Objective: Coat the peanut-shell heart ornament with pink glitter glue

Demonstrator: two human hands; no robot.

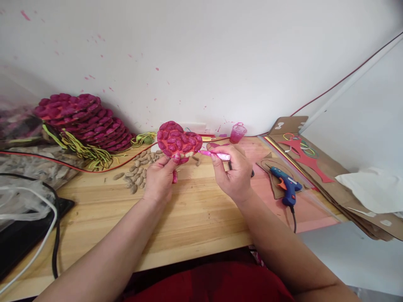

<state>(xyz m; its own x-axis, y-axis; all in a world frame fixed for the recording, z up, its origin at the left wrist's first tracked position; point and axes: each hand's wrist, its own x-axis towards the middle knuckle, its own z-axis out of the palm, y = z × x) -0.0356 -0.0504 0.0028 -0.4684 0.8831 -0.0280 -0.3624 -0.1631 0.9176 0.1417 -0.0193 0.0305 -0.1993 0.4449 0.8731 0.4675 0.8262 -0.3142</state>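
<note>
My left hand [160,178] is closed on the lower edge of a heart-shaped piece [178,140] covered with magenta-painted shells, and holds it up above the wooden table [189,214]. My right hand [232,170] is closed on a paintbrush [217,155] with a pink-smeared handle. The brush tip points left and reaches the heart's right edge. Paint stains the fingertips of both hands.
A stack of finished magenta hearts [82,119] with yellow-green cords lies at the back left. Loose unpainted shells [137,172] lie beside my left hand. A pink paint cup [236,133] stands by the wall. A blue glue gun [285,184] and cardboard sheets [317,167] lie right. Cables and plastic lie left.
</note>
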